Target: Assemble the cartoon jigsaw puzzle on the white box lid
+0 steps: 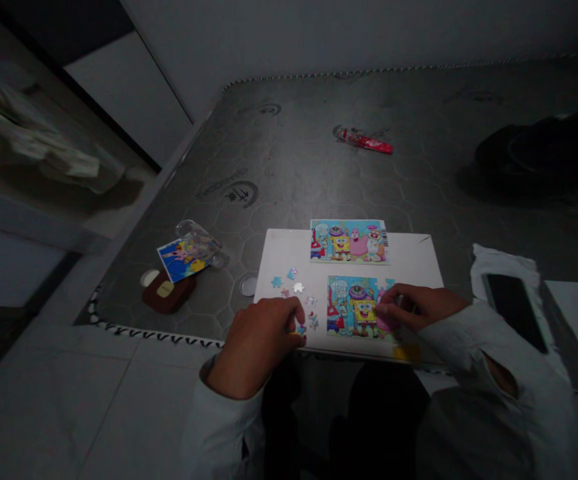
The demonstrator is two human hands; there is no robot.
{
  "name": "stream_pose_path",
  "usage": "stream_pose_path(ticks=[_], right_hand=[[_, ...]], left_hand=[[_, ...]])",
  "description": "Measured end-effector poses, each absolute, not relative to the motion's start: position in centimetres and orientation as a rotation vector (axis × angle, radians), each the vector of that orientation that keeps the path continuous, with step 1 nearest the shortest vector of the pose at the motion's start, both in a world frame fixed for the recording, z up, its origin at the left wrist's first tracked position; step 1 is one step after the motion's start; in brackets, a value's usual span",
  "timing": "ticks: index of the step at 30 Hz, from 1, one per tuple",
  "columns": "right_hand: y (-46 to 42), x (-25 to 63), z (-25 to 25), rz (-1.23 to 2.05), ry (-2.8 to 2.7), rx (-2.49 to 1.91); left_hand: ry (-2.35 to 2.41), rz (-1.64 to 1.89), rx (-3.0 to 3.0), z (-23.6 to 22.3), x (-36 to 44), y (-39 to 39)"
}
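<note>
A partly joined cartoon jigsaw puzzle (351, 310) lies on a white board (283, 250) at the table's near edge. My right hand (421, 307) is at the puzzle's right side, fingers curled together with the tips on its pink part; whatever they pinch is hidden. Left of the puzzle, my left hand (263, 340) closes thumb and fingers around a small jigsaw piece (300, 329). Several loose pieces (297, 287) are scattered just beyond that hand, one with its pale side up. A reference picture card (349, 241) of the same scene lies flat above the puzzle.
To the left are a brown case (169, 293), a picture card (183, 260) and clear plastic packaging (201, 243). A phone (513, 310) rests at the right on white paper. Farther off are a red wrapper (369, 142) and a dark bulky object (543, 157).
</note>
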State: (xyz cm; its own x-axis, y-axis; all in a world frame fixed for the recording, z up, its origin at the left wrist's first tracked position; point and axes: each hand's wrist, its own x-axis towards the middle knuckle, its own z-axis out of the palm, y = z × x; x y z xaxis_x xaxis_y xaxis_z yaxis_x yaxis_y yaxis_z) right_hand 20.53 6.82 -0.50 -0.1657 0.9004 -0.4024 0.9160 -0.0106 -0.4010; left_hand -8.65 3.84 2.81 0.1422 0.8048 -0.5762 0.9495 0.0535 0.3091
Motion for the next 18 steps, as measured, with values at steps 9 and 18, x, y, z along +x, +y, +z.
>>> stream_pose_path(ticks=[9,18], right_hand=[[7.03,20.72,-0.27,-0.964,2.17,1.997],[7.05,20.77,-0.34,-0.956,2.166,1.99]], left_hand=[[1.702,-0.264,1.778,2.84,-8.58,3.76],[1.688,-0.257,1.776,2.88,-8.63,3.77]])
